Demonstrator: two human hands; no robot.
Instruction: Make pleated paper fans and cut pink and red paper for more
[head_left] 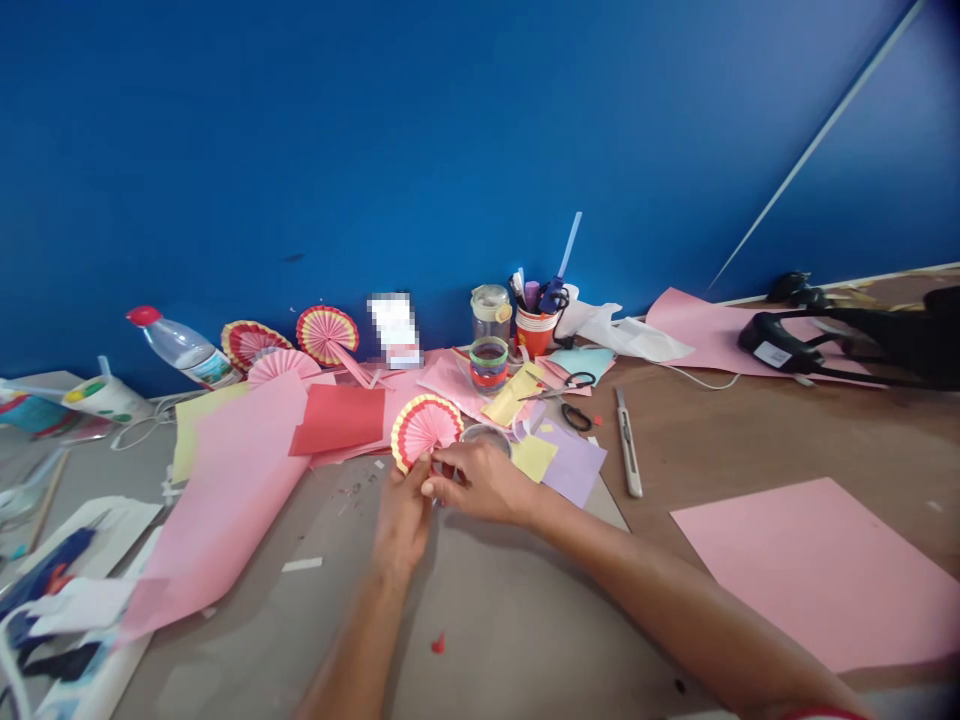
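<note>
A round pleated paper fan (426, 428), pink with a red and yellow rim, stands upright in front of me. My left hand (405, 500) is closed on its lower edge, the thumb near the fan's base. My right hand (476, 480) comes in from the right, its fingers bent and pinched at the same base; the fingertips partly hide the gripped spot. Just behind my right hand lies a roll of clear tape (495, 434), partly covered. Red card (341, 418) lies left of the fan.
Finished-looking fans (328, 335) lean by the blue wall. Behind stand a clear jar (491, 330) and an orange cup of pens (534, 330). Scissors (576, 417) and a utility knife (628, 445) lie right; pink sheets (817, 570) lie on both sides. A glue gun (56, 570) is at left.
</note>
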